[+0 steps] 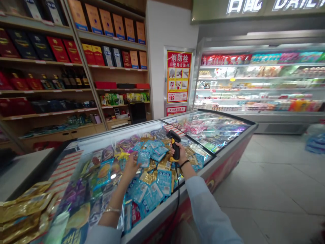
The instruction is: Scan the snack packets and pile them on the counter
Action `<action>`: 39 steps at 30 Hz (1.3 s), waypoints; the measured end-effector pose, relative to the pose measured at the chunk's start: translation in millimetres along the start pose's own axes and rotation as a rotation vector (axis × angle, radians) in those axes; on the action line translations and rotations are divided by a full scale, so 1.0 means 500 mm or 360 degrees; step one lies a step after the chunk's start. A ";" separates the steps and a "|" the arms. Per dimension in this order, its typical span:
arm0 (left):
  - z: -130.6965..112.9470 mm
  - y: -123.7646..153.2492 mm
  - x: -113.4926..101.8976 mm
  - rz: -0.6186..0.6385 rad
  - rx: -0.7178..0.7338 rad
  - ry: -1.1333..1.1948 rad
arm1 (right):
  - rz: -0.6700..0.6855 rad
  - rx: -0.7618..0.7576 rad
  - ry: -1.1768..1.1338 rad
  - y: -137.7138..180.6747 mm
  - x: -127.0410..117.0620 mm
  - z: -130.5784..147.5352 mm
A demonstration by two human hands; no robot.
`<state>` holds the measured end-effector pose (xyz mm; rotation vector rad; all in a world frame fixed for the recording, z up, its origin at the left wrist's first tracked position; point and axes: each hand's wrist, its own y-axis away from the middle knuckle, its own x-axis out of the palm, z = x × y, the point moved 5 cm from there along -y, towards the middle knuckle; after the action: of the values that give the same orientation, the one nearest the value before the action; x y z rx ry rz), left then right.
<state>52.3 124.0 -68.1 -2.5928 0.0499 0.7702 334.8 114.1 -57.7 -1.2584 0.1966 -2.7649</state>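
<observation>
My right hand [179, 151] is wrapped round the grip of a black and yellow barcode scanner [175, 137], whose cable hangs down over the freezer's front edge. My left hand [132, 164] has its fingers at the left edge of a small blue packet [144, 158] and appears to grip it. Beneath both hands, a heap of blue packets [164, 181] mixed with gold packets [148, 177] lies on the glass top of a chest freezer [193, 184].
More gold packets [24, 206] are piled at the near left. Shelves with boxes [109, 22] stand behind, beside a red fire-hydrant sign [178, 76]. A lit refrigerated display [261, 86] is at the back right. Wrapped bottles [315, 140] stand on the tiled floor.
</observation>
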 end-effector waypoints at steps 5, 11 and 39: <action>0.009 0.004 -0.027 -0.0091 -0.0181 0.0281 | -0.0041 0.0008 -0.0019 -0.003 -0.002 0.001; 0.027 0.001 -0.035 0.0002 -0.0292 0.0255 | -0.0062 0.0004 -0.0041 0.001 -0.004 0.004; -0.036 0.054 -0.182 -0.1271 -0.0095 0.0152 | 0.0508 0.0192 0.0839 0.019 0.127 -0.032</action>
<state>-19.3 84.1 -17.3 -2.3791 -0.9254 0.3447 281.4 96.9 -22.3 -0.4049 0.2384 -2.7055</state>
